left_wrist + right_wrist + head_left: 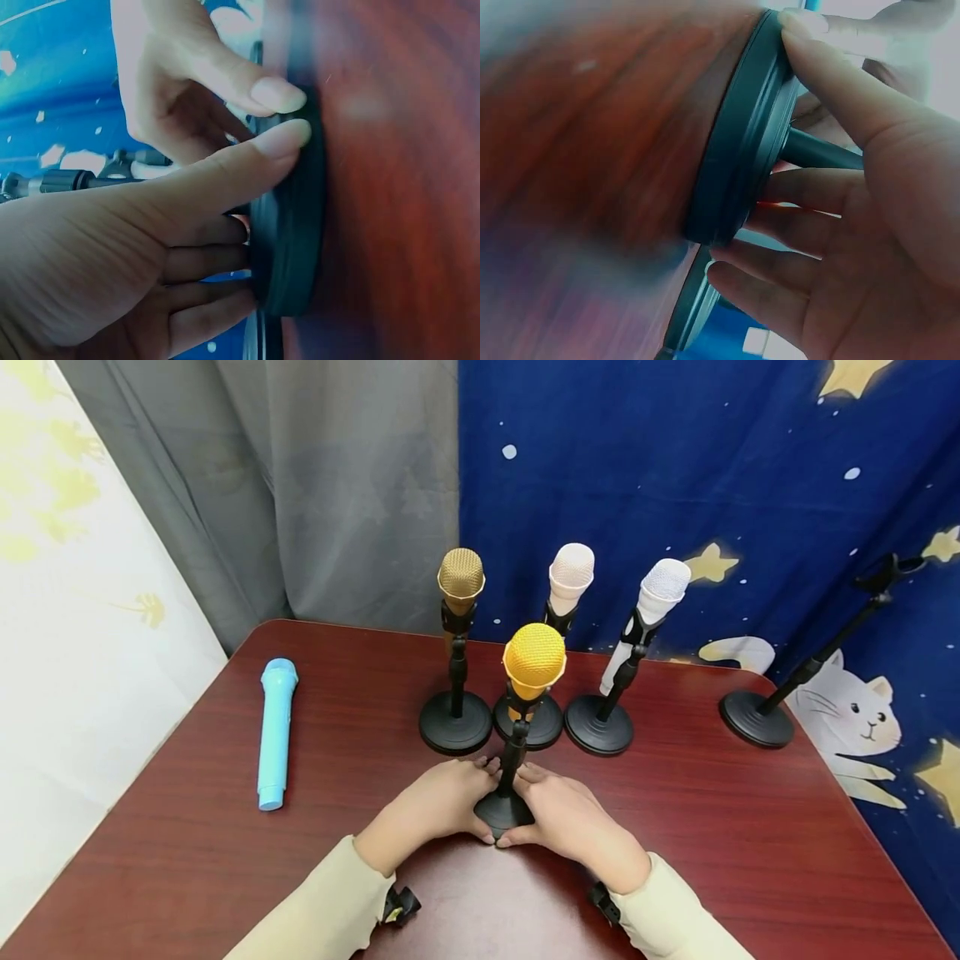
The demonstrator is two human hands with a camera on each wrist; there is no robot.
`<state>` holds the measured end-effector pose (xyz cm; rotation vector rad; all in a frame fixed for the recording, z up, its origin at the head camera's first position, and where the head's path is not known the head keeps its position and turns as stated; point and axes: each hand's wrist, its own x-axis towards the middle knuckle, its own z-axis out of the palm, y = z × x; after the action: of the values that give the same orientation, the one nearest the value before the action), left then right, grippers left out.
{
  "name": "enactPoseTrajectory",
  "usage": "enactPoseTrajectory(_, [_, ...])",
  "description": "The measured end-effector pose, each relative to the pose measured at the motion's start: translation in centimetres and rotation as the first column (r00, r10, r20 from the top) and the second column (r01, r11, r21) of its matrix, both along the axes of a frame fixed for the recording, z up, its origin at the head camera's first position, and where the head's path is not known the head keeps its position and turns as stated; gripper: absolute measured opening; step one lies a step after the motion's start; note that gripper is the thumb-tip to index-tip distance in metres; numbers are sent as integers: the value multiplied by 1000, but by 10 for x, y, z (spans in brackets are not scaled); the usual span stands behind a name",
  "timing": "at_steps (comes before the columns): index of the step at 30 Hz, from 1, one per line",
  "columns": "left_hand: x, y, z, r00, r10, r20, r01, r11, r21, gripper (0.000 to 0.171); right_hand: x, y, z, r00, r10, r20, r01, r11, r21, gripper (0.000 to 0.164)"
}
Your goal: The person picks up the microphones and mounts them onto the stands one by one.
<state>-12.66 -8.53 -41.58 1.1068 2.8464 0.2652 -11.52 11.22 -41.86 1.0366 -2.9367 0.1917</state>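
Note:
A yellow microphone (534, 662) sits tilted in the clip of a black microphone stand (513, 752), which stands upright on the table. My left hand (444, 797) grips the left side of the stand's round base, and my right hand (564, 814) holds its right side. Both thumbs meet at the near rim, as the left wrist view shows on the black base (291, 232). In the right wrist view, the fingers of my right hand (900, 210) reach along the base's edge (739, 142). Close behind are a gold microphone (461, 578), a pale pink one (572, 568) and a white one (664, 583), each on a black stand.
A light blue microphone (276, 735) lies on the left of the red-brown table (360, 693). Near the right edge stands a black stand (757, 718) with a bare clip. Grey and blue star-patterned curtains (600, 460) hang behind the table.

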Motion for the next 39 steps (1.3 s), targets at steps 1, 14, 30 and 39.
enactPoseTrajectory(1, [2, 3, -1, 1000, -10, -8, 10, 1000, -10, 76, 2, 4, 0, 1000, 2, -3, -2, 1000, 1, 65])
enactPoseTrajectory(14, [26, 63, 0, 974, -116, -196, 63, 964, -259, 80, 37, 59, 5, 995, -86, -45, 89, 993, 77, 69])
enactPoseTrajectory(30, [38, 141, -4, 907, -251, -337, 149, 942, -299, 48, 63, 122, 8, 970, -242, -19, 243, 968, 68, 64])
enactPoseTrajectory(39, [38, 174, 1, 942, -199, -272, 115, 949, -293, 41, 66, 141, 5, 956, -293, 5, 293, 956, 18, 63])
